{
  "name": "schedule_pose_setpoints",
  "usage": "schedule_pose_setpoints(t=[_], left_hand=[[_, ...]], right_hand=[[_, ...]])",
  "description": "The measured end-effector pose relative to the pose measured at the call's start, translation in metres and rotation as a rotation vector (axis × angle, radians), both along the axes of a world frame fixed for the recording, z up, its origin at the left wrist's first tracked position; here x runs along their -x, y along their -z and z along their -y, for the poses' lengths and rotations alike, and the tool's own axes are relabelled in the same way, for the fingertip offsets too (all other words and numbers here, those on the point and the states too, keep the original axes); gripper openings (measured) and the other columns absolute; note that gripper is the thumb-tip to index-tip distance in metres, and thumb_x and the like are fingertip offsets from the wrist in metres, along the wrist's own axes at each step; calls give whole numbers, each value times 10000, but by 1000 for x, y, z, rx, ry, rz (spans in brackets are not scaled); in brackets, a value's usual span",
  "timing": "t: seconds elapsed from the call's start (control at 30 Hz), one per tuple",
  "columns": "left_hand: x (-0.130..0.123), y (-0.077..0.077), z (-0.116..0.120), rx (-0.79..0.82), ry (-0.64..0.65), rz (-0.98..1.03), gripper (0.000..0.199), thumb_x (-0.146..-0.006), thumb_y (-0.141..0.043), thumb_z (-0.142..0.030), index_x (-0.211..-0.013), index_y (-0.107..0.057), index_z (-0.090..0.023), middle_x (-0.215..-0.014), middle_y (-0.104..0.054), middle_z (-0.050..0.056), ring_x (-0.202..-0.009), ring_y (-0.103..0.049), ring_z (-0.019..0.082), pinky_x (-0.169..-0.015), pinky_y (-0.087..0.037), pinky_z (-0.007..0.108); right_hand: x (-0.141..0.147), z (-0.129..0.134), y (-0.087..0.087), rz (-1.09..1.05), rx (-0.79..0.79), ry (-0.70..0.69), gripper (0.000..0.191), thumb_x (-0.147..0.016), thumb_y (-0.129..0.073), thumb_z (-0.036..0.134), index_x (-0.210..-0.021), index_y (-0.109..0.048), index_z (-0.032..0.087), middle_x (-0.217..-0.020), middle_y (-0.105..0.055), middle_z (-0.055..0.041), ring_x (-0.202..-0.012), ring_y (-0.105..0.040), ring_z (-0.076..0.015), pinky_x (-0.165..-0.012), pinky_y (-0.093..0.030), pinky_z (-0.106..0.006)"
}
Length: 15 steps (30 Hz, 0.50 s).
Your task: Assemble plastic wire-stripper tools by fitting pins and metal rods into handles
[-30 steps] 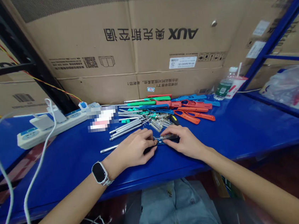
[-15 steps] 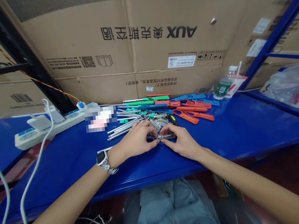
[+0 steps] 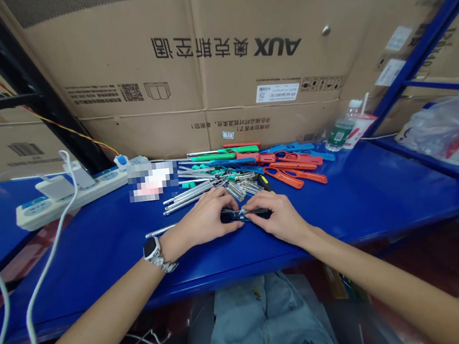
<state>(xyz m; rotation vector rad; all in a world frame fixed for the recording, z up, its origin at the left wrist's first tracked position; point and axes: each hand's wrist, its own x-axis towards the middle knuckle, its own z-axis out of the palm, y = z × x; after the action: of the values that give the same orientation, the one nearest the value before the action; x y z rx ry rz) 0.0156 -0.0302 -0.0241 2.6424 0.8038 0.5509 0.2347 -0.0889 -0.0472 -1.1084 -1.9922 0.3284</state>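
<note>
My left hand (image 3: 211, 215), with a watch (image 3: 152, 248) on its wrist, and my right hand (image 3: 277, 215) meet fingertip to fingertip near the middle of the blue table (image 3: 341, 220). Between them both pinch a small, partly clear and dark part (image 3: 240, 213), mostly covered by the fingers. A metal rod (image 3: 159, 231) lies left of my left wrist. Just beyond the hands is a pile of metal tubes (image 3: 187, 196), clear pieces (image 3: 236, 189) and green bits (image 3: 189, 185). Red casings (image 3: 287, 178) and blue casings (image 3: 292, 148) lie behind, to the right.
A white power strip (image 3: 44, 208) with plugs and cables is on the left. At the back right stand a bottle (image 3: 339, 130) and a cup (image 3: 359, 130). A plastic bag (image 3: 450, 127) sits at the far right. A large cardboard box (image 3: 204, 87) rises behind the table.
The view has shifted slightly. The held part now looks darker and less of it shows between my fingers; both hands keep their pinch at nearly the same spot.
</note>
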Motion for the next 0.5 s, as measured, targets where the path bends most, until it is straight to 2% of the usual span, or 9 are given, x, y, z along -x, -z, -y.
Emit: schedule_pose_setpoints(t=[0.23,0.5], left_hand=[[6,2,-2,22,33,27,263,-901,-745,-325,-1118,-672,-197,-1113,-628,77,-1101,-599,272,-965,-506,461],[5,6,-2,12,44,16,247,-925,-729,-313,-1136,-700,-187,-1091,-641,82,-1048,-631,255,-944,-527,442]], right_hand=[[-1,0,0,52,-8,4,105,-902,-700,168,-962,-763,227,-978,-786,-38,-960,-704,-221,-889,-524,-415],[-4,9,-6,195,-34,-11,216,-938,-636,168,-1094,-772,230,-1083,-775,-58,-1027,-663,-235,-899,-492,-435]])
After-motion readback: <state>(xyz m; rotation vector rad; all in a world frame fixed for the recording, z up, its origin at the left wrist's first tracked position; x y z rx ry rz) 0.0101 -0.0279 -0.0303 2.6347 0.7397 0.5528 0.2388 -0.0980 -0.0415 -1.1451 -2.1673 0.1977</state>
